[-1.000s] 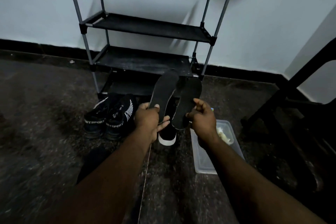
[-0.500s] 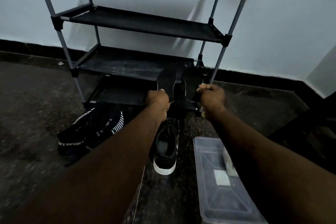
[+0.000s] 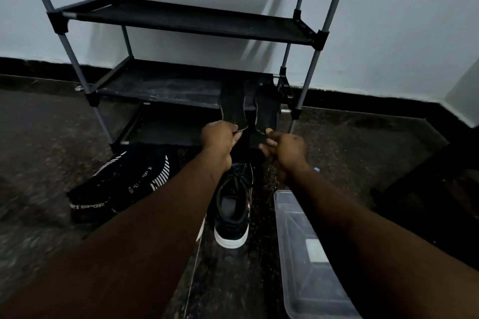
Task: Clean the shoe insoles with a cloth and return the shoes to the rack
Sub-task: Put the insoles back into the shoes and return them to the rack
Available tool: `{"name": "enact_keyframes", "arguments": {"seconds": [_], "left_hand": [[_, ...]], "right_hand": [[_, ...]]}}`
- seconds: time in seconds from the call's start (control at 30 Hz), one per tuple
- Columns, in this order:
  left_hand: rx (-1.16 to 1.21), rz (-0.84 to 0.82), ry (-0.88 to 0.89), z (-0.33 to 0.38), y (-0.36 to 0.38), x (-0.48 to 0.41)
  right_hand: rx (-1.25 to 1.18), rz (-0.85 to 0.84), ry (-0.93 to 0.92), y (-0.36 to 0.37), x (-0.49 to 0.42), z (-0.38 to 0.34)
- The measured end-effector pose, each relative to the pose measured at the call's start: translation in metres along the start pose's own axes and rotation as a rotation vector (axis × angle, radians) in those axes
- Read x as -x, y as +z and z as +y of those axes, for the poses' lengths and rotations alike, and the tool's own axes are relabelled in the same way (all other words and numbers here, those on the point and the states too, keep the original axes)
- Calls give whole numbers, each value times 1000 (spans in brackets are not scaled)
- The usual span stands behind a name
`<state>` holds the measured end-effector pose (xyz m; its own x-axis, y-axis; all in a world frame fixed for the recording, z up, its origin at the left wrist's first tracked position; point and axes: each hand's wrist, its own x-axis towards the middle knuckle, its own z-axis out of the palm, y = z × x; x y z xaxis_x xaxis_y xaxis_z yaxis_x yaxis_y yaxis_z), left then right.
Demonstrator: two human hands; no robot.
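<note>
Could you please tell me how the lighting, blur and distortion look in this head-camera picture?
Head view: dim, so the left insole and right insole merge with the dark rack shelf; head view: wide-angle distortion splays the rack posts, which cast slanted shadows on the wall; head view: the striped shoes and floor at left look smeared, the laced shoe sharper.

I'm looking at two bare arms here: left forearm (image 3: 155, 215) and right forearm (image 3: 350, 215) both uncovered from the bottom edge to the wrist. Left hand (image 3: 219, 137) bare, right hand (image 3: 285, 146) bare.
</note>
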<state>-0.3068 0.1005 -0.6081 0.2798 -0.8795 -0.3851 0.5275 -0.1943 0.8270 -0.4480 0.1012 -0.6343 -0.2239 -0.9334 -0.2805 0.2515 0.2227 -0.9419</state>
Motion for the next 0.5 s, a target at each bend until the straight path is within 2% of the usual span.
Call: {"name": "enact_keyframes", "arguments": {"seconds": [0.2, 0.5], "left_hand": [[-73, 3, 41, 3, 3, 2], [-133, -20, 51, 14, 33, -13]], "right_hand": [[-24, 87, -60, 10, -4, -11], [241, 197, -154, 12, -57, -22]]}}
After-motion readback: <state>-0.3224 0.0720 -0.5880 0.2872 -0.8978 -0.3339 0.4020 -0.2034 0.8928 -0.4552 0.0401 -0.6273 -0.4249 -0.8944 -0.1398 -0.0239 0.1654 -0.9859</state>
